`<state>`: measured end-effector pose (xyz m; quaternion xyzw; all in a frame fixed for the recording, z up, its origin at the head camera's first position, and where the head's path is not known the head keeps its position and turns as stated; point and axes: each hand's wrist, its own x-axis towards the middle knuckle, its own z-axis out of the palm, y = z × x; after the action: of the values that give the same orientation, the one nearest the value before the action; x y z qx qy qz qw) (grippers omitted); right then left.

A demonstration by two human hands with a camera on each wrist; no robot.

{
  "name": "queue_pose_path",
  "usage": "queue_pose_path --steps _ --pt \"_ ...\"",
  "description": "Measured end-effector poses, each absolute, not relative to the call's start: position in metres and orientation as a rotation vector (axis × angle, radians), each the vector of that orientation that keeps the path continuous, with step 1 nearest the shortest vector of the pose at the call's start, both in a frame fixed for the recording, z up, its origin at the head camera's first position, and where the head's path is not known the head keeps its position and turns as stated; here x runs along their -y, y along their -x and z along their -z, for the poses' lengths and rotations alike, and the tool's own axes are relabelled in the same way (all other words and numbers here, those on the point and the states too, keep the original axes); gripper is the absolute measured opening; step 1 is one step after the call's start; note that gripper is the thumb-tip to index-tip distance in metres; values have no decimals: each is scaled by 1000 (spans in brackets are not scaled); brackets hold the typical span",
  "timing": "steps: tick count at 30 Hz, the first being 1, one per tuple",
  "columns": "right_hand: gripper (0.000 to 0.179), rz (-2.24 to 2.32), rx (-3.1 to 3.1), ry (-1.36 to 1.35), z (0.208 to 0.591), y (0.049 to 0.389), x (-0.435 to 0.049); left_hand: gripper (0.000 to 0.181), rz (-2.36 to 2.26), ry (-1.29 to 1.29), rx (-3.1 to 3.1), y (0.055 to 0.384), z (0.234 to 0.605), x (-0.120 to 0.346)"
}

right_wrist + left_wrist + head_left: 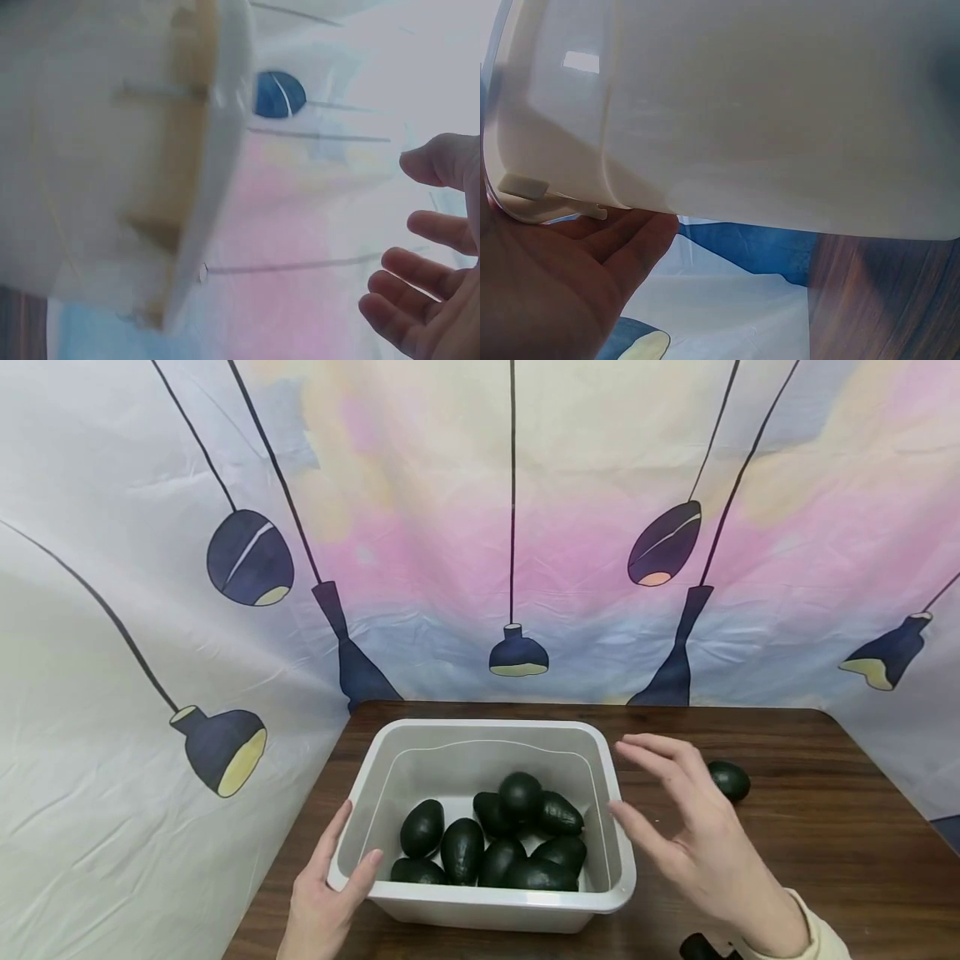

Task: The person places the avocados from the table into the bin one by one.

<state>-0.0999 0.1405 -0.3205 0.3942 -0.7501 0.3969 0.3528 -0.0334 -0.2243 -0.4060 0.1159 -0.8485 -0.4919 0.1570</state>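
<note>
A light grey plastic tub (480, 913) stands on the table with several dark green avocados (462, 852) inside, one resting on top of others toward the back right. My left hand (322, 897) holds the tub's left rim near the front corner, thumb over the edge and fingers along the outside. The left wrist view shows those fingers (641, 244) under the rim. My right hand (701, 839) is beside the tub's right rim, fingers spread and holding nothing. In the right wrist view, a gap separates its fingertips (375, 304) from the tub's rim (225, 150).
A single avocado (729, 781) lies on the dark wooden table (847, 860), behind my right hand. Behind the table hangs a cloth (450, 527) printed with lamps. A small black object (697, 947) shows at the bottom edge by my right wrist.
</note>
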Motion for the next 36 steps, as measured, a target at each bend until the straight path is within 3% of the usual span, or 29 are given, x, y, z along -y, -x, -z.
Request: queue_pose_path --steps 10,18,23,36 --pt "49 -955 2041 -755 318 114 -186 66 1447 -362 2437 32 403 224" --pt "59 -904 2164 -553 332 135 -214 67 1456 -366 2446 32 403 224" --pt "58 -878 2321 -401 356 161 -234 67 1462 -354 2447 32 404 224" --pt "80 -851 2641 -64 431 208 -277 68 1484 -372 2452 33 404 225"
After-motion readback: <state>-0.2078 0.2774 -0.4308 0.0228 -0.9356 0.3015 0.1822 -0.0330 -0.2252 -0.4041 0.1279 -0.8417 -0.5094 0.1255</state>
